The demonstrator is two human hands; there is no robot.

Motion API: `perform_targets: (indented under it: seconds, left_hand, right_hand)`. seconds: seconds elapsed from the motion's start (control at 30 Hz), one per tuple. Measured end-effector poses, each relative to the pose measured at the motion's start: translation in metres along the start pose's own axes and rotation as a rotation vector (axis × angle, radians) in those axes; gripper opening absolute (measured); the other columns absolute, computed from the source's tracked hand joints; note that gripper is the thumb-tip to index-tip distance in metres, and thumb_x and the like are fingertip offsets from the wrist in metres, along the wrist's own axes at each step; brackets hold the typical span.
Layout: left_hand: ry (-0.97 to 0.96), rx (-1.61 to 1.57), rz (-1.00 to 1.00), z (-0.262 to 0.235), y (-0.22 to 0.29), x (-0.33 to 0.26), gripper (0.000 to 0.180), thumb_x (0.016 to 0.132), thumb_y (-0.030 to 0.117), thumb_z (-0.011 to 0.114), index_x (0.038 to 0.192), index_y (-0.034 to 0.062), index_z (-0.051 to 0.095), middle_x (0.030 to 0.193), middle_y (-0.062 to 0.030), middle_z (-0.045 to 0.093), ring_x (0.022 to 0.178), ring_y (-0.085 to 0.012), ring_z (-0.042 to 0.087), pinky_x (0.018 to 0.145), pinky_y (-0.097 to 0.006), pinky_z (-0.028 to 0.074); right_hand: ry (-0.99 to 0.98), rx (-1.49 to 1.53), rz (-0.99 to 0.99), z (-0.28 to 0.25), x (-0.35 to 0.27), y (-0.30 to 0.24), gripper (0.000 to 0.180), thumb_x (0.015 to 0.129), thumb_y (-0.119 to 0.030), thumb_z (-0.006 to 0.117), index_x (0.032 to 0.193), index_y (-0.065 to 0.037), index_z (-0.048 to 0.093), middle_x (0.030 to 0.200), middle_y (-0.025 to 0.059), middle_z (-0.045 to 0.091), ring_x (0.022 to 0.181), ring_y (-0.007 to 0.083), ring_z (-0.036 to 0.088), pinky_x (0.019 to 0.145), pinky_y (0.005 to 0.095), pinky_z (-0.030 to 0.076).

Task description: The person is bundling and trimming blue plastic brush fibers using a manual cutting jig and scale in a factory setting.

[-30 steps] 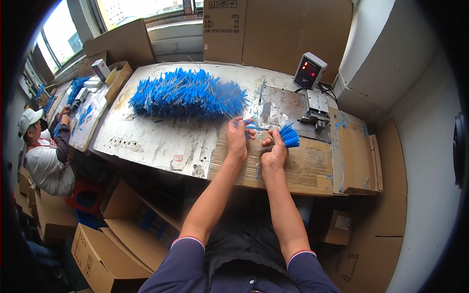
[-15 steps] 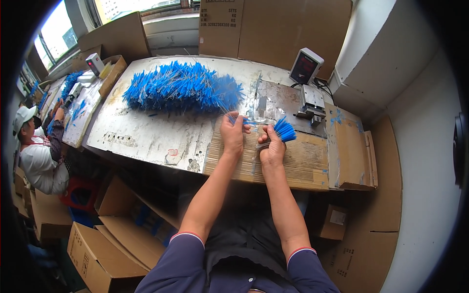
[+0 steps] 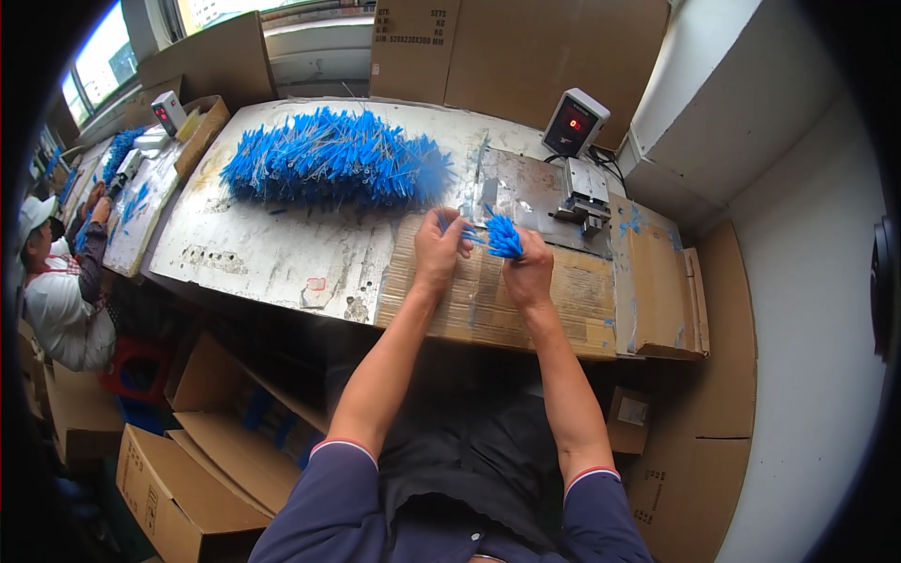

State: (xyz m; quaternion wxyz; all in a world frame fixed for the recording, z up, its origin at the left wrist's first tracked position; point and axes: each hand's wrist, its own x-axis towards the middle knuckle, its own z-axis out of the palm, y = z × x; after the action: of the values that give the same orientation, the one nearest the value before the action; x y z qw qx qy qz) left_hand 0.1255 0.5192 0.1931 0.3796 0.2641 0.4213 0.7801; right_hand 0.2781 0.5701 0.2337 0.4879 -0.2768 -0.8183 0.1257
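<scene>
Over the cardboard-covered front of the table, my right hand (image 3: 530, 266) is closed round a bundle of blue-tipped wire pieces (image 3: 504, 235), its blue ends now pointing left. Close beside it, my left hand (image 3: 439, 251) pinches a few loose blue-tipped wire pieces (image 3: 472, 235), whose ends come near the bundle. A large heap of the same blue-tipped wire pieces (image 3: 328, 159) lies on the white tabletop (image 3: 253, 249), beyond my left hand. The exact shape of the wire ends inside my hands is hidden.
A small metal machine (image 3: 586, 199) sits on a metal plate at the right, with a digital display box (image 3: 574, 123) behind it. Flattened cardboard (image 3: 660, 272) covers the right end. Open cartons (image 3: 188, 488) stand on the floor at left. A co-worker (image 3: 61, 300) works at another table.
My right hand has turned, swinging the bundle's blue ends from the right round to the left, toward my left hand. The display now shows lit red digits. The whole view has shifted slightly.
</scene>
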Motion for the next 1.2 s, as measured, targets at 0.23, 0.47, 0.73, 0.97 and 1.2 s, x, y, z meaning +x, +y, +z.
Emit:
perform_targets:
  seconds: [0.23,0.47,0.73,0.97,1.2]
  left_hand:
    - [-0.039,0.043,-0.013,-0.002,0.002,-0.002,0.020,0.101,0.011,0.061,0.116,0.0006,0.053,0.092,-0.0077,0.066,0.059,-0.0077,0.058,0.046,-0.020,0.045]
    - [0.040,-0.121,-0.063,-0.001,0.006,0.000,0.021,0.106,0.018,0.054,0.114,-0.0004,0.056,0.086,-0.0077,0.064,0.052,-0.0052,0.048,0.041,-0.018,0.034]
    - [-0.130,-0.085,-0.162,-0.002,0.006,-0.003,0.029,0.110,0.026,0.043,0.118,-0.0001,0.053,0.078,-0.0082,0.063,0.045,-0.0056,0.042,0.038,-0.018,0.028]
    - [-0.104,-0.108,-0.170,0.001,0.000,-0.005,0.020,0.105,0.023,0.054,0.113,0.0045,0.054,0.073,-0.0026,0.061,0.047,-0.0030,0.041,0.040,-0.018,0.027]
    - [-0.069,-0.111,-0.132,-0.002,0.006,-0.006,0.013,0.100,0.014,0.062,0.105,0.0025,0.060,0.074,-0.0039,0.064,0.048,-0.0019,0.042,0.041,-0.018,0.029]
  right_hand:
    - [-0.340,0.255,0.495,0.017,-0.009,-0.004,0.005,0.085,-0.002,0.066,0.089,-0.004,0.069,0.073,0.0148,0.067,0.066,0.0255,0.068,0.066,0.0420,0.051]
    - [-0.095,0.848,0.994,0.005,-0.013,0.023,0.007,0.091,-0.005,0.072,0.095,0.000,0.070,0.078,0.0085,0.071,0.058,0.0107,0.059,0.051,0.0246,0.049]
    - [0.080,1.038,1.024,0.017,0.009,0.006,0.014,0.082,0.000,0.079,0.093,0.002,0.071,0.080,0.0063,0.070,0.062,0.0141,0.063,0.050,0.0261,0.050]
    - [0.114,1.166,1.132,0.039,0.014,0.005,0.017,0.081,0.003,0.079,0.096,0.003,0.070,0.083,0.0083,0.070,0.063,0.0174,0.064,0.052,0.0269,0.051]
    - [0.044,1.274,1.117,0.051,0.018,-0.007,0.014,0.082,0.006,0.076,0.093,0.006,0.069,0.082,0.0098,0.070,0.061,0.0181,0.063,0.051,0.0266,0.049]
